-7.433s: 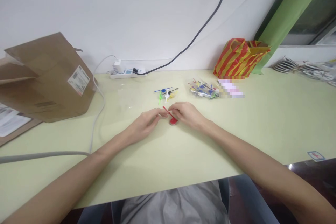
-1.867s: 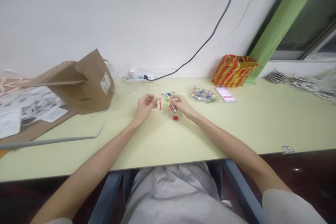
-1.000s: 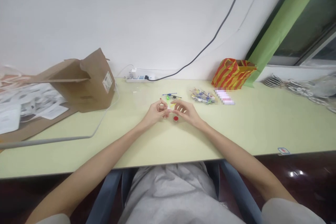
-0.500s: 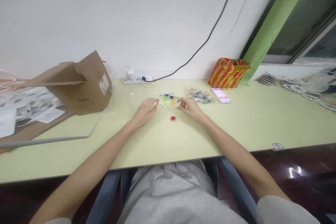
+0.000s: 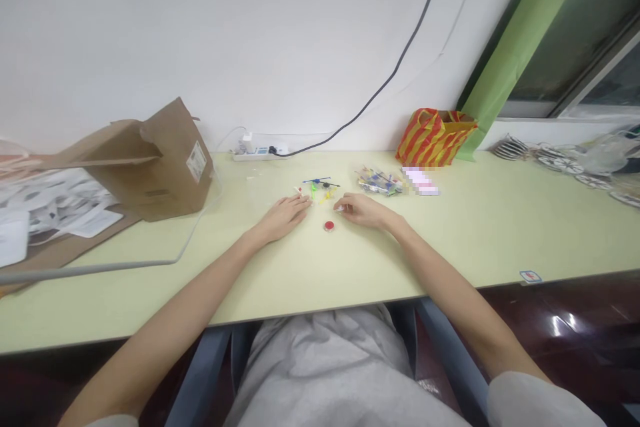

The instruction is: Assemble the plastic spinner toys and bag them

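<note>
Red plastic disc (image 5: 329, 225): lying on the worktop (image 5: 480, 240) between my hands. My left hand (image 5: 283, 219): resting almost flat, fingers loosely open, holding nothing. My right hand (image 5: 363, 210): lying slightly curled beside the disc; I cannot tell whether it is holding anything small. Coloured plastic sticks (image 5: 320, 188): lying just beyond.

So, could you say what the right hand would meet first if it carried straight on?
Probably the left hand, passing between the yellow piece and the red disc, though depth is unclear.

A red disc (image 5: 329, 226) and thin plastic pieces (image 5: 319, 187) in blue, green, yellow and black sit on the pale yellow-green worktop (image 5: 500, 233). The plastic bag (image 5: 434, 138) has red and yellow stripes; the cardboard bag (image 5: 160, 167) is plain brown.
</note>
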Available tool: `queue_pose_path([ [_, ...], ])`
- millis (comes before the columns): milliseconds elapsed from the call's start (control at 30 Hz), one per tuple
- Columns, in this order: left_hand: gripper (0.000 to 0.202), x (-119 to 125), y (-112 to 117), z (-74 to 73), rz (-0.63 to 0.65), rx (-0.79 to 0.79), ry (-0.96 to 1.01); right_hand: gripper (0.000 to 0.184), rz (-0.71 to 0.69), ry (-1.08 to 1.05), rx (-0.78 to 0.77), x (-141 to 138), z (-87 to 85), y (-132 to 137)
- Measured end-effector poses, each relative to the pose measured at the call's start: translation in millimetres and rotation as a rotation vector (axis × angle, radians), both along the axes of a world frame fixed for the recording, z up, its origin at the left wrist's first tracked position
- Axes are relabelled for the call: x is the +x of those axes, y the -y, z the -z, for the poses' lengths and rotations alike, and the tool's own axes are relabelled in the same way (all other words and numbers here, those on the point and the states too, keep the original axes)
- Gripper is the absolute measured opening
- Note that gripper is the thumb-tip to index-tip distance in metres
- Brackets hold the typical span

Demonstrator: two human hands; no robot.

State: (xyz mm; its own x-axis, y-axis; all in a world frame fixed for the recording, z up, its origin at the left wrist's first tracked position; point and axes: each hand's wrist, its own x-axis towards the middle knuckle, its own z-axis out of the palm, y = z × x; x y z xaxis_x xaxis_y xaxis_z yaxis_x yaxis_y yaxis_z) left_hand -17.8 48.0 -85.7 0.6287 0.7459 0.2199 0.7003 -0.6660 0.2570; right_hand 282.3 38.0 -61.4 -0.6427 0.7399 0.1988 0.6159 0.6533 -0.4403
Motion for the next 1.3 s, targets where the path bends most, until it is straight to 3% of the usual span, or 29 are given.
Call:
queue_pose_path([
  [333,0.045,-0.2,2.1,-2.8,-0.015,-0.016,0.054,0.046,-0.013,0.018,0.004,-1.0,4.3,-1.9],
  [533,0.038,0.5,2.5,-3.8,-0.054,0.057,0.079,0.046,-0.013,0.037,0.028,-1.1,8.0,-3.8],
  [933,0.023,1.8,-11.4,-2.8,-0.353,0.248,0.029,0.044,-0.007,0.035,0.016,-4.0,10.7,-2.4],
  [1300,0.020,13.5,-9.0,-1.0,-0.283,0.267,-0.102,0.042,0.006,0.044,0.017,-7.1,9.7,-0.1],
])
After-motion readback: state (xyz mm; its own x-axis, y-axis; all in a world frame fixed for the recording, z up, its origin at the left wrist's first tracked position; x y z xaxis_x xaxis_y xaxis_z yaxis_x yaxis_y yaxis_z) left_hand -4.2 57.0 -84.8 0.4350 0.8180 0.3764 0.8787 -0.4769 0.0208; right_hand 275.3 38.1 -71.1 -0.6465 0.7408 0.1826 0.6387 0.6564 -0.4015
